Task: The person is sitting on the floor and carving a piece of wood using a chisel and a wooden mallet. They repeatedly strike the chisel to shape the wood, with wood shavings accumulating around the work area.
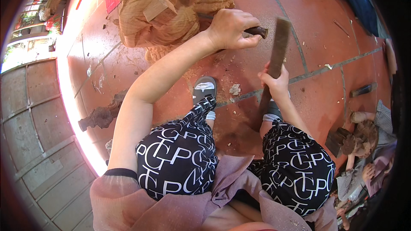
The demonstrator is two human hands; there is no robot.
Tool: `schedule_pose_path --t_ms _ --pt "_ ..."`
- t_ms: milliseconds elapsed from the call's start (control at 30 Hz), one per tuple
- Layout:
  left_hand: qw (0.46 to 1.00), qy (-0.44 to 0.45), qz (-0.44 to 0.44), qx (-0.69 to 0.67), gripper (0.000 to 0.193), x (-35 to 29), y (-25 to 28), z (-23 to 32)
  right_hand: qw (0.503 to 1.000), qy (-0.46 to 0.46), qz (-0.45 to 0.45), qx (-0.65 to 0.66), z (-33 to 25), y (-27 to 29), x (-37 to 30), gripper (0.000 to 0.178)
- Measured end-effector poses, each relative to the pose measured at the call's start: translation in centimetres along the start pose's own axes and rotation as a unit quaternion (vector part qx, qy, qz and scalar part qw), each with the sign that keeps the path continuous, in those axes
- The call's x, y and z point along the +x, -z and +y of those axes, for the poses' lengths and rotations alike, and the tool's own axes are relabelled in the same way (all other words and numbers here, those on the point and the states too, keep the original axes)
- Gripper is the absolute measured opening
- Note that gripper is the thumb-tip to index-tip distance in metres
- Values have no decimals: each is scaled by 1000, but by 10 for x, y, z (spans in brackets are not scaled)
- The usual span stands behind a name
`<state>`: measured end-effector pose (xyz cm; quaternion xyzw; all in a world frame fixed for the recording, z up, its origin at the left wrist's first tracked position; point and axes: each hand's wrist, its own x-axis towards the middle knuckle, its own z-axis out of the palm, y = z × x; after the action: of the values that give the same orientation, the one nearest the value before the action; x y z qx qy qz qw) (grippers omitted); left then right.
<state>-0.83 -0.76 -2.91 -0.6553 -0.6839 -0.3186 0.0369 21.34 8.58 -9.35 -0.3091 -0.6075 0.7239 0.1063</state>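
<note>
My left hand (233,29) is closed around the dark handle of a chisel (257,32). The butt end of that handle points right, toward the bar in my other hand; the blade is hidden from view. In front of my left hand stands a large pale wood carving (133,19), with a squared block (160,10) on its near side. My right hand (276,83) grips a long flat wooden bar (280,42), used like a mallet in shape, held upright just right of the chisel's butt. Bar and chisel are apart.
Wood chips (234,89) lie on the red tiled floor (317,47). A dark carved piece (105,115) is at left, beside wooden panels (36,102). At right are a dark tool (363,90), another carved piece (361,139) and a person's striped garment (383,124).
</note>
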Motion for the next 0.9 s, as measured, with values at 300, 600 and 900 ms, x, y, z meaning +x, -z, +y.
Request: schedule_pose_path --t_ms 300,600,900 --pt "1000 9 26 7 27 1 2 5 999 43 -7 22 4 -1 1 29" --pt "999 -24 39 -2 27 9 7 5 995 47 18 91 -5 0 3 29" --pt "998 37 28 -41 27 -8 -2 31 998 -16 -2 53 7 7 3 28"
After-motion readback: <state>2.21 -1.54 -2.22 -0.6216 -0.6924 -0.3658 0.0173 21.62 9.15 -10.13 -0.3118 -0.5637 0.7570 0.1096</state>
